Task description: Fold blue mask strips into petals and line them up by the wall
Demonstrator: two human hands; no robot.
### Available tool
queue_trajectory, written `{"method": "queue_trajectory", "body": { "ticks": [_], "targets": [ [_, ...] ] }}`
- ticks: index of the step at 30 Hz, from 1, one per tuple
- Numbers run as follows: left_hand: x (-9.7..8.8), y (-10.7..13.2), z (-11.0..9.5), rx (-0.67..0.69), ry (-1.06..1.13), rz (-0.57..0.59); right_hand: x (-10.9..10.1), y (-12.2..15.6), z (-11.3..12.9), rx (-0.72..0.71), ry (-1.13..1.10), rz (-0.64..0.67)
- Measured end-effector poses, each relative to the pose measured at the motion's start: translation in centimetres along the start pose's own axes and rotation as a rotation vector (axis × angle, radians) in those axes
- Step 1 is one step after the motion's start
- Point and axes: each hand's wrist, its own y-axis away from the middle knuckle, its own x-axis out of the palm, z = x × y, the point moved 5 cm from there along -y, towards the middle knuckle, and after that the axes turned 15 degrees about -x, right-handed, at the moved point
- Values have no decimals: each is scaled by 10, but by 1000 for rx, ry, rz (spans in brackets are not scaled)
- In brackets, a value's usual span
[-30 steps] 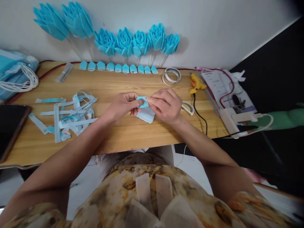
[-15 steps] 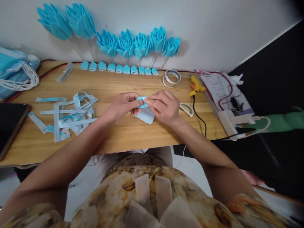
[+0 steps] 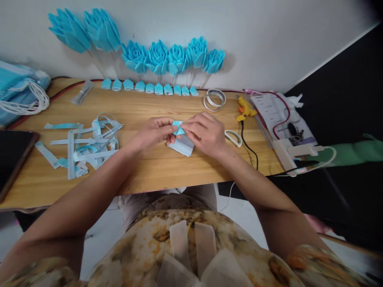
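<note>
My left hand [image 3: 155,132] and my right hand [image 3: 203,133] meet over the middle of the wooden table [image 3: 143,167]. Both pinch a small folded blue fabric piece [image 3: 178,128] between thumb and fingers. A pale blue flat piece [image 3: 181,145] lies on the table just under the hands. Scissors with white handles [image 3: 233,137] lie right beside my right hand.
A pile of cut blue strips [image 3: 83,143] lies at the left. Folded blue petals [image 3: 149,87] stand in a row at the back under blue fabric flowers [image 3: 167,56] against the wall. Tape rolls [image 3: 214,99], a yellow glue gun [image 3: 245,107], a power strip [image 3: 299,149] at right; a dark tablet [image 3: 12,155] far left.
Both hands stay together on the blue piece; the fingers have shifted slightly, folding it tighter. The view has drifted a little downward.
</note>
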Motion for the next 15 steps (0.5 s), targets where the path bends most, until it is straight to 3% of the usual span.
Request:
{"method": "queue_trajectory", "body": {
  "ticks": [7,13,15],
  "targets": [
    [-5,-2,-1,10,47,-104,1,1,6,-23,5,179],
    [-7,3,-8,129,-245,-230,-15,-13,-8,169,-208,59],
    [-5,6,-11,149,-312,-237,-12,-19,-12,225,-336,79]
  ]
}}
